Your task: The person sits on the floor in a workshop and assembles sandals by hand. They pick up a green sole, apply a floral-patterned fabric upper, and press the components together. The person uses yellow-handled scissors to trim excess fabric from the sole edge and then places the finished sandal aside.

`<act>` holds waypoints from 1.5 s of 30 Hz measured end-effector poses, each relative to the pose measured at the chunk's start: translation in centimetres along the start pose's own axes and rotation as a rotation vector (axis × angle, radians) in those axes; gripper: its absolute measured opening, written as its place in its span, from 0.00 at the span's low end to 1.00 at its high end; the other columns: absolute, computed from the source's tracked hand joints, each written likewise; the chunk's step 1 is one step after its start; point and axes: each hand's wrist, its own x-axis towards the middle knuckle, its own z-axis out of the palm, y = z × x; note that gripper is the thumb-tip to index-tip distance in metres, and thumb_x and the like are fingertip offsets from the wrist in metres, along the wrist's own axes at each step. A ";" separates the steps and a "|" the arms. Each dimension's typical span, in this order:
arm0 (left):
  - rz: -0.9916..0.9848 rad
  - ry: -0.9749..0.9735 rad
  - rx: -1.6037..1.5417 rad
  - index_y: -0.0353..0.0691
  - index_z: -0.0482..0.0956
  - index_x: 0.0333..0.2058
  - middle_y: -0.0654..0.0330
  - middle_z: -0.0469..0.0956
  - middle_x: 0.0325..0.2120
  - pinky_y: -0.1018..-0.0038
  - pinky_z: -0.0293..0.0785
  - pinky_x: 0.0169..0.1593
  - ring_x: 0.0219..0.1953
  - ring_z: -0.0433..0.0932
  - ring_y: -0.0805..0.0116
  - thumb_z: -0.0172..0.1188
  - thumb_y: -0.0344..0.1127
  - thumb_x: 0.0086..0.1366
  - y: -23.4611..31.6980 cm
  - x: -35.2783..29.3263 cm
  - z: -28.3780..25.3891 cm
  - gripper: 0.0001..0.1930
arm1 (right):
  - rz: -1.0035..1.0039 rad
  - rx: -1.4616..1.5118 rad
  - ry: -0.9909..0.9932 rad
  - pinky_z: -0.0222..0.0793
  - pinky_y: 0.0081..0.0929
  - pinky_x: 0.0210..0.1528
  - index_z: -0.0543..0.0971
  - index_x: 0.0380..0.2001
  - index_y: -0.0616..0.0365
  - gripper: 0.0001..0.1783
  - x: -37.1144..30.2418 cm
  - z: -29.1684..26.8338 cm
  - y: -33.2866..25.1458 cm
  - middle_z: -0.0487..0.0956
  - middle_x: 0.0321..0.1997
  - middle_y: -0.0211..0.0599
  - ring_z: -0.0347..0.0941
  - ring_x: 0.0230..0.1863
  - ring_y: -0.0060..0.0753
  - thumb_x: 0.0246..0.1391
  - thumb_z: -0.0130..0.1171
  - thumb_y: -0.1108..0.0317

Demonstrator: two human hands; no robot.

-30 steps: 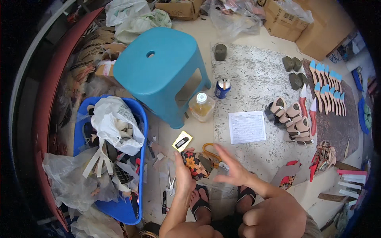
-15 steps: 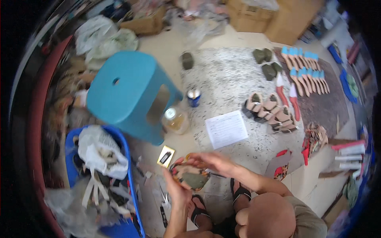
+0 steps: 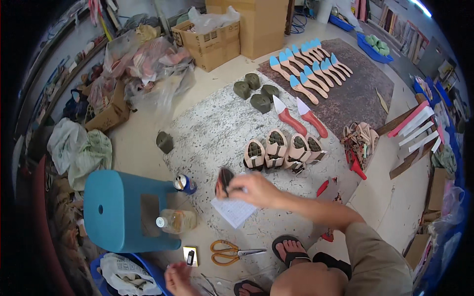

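Observation:
Over the far edge of the handwritten paper sheet (image 3: pixel 234 211), my right hand (image 3: pixel 257 190) is closed on a dark piece with a red-orange pattern, seemingly a shoe upper (image 3: pixel 224 181); motion blurs it. My left hand (image 3: pixel 178 279) is low in the picture, loosely curled with fingers apart, and nothing shows in it. Beside it lie thin metal tweezers (image 3: pixel 210 285), partly cut off by the lower edge, and a small yellow-edged card with a black item on it (image 3: pixel 190 256). Orange-handled scissors (image 3: pixel 239 252) rest on the floor between my left hand and my sandalled feet.
A blue stool (image 3: pixel 103 212), a bottle of yellowish liquid (image 3: pixel 178 221) and a blue can (image 3: pixel 185 184) stand at left. Farther off are beige shoes (image 3: pixel 275 148), green moulded pieces (image 3: pixel 260 102), red shoe lasts (image 3: pixel 290 121) and rows of blue-tipped insoles (image 3: pixel 316 74). A blue basket (image 3: pixel 153 266) sits lower left.
My hands have parted: the right carried the upper forward over the paper, the left dropped lower left. The scissors, earlier at my right hand, now lie on the floor. The view has shifted.

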 end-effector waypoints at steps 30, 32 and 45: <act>0.805 0.303 0.952 0.35 0.79 0.35 0.50 0.77 0.33 0.59 0.73 0.43 0.38 0.75 0.49 0.57 0.28 0.60 15.7 21.0 4.2 0.06 | -0.614 0.687 -0.175 0.70 0.28 0.38 0.82 0.36 0.62 0.07 5.7 -16.4 -33.8 0.80 0.32 0.38 0.75 0.35 0.30 0.57 0.59 0.71; 0.805 0.293 0.933 0.36 0.80 0.35 0.51 0.77 0.33 0.60 0.73 0.44 0.39 0.75 0.50 0.57 0.28 0.60 15.9 21.0 5.0 0.06 | -0.620 0.658 -0.193 0.70 0.27 0.39 0.82 0.36 0.62 0.07 5.4 -16.5 -35.5 0.80 0.33 0.38 0.76 0.35 0.30 0.57 0.59 0.71; 0.869 0.268 1.012 0.36 0.79 0.32 0.50 0.76 0.32 0.58 0.73 0.44 0.39 0.75 0.49 0.57 0.26 0.56 15.4 22.0 3.7 0.05 | -0.568 0.579 0.021 0.70 0.26 0.41 0.81 0.38 0.60 0.08 1.6 -20.2 -37.0 0.81 0.34 0.35 0.76 0.36 0.28 0.59 0.58 0.69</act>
